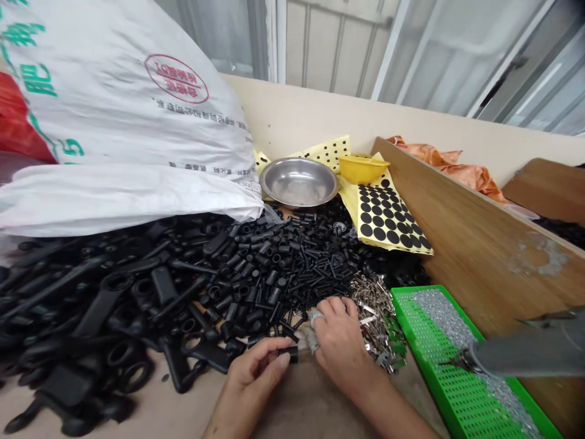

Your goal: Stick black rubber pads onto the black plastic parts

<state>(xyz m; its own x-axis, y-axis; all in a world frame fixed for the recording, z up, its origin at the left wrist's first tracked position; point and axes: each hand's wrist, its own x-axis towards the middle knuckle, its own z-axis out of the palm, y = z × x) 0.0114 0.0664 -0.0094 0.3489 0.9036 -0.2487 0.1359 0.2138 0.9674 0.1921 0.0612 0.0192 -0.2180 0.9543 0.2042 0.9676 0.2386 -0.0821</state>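
My left hand (256,375) is low in the middle of the view, thumb and forefinger pinching a short black plastic tube (289,354). To its right, my right hand (340,341) is palm down at the near edge of a pile of black screws (322,268). Its fingers are curled and close together, with whitish wrapping (314,318) on some. The fingertips point down, so anything they grip is hidden. Thin metal clips (372,305) lie heaped just right of that hand. More short black tubes (242,268) are piled beyond my left hand.
Large black plastic handles with rings (100,305) cover the left, below a white woven sack (137,91). Behind stand a steel bowl (299,181), a yellow bowl (363,169) and sheets of black round stickers (388,213). At right are a green basket (461,390), a grey pointed tool (525,350) and a wooden board (484,256).
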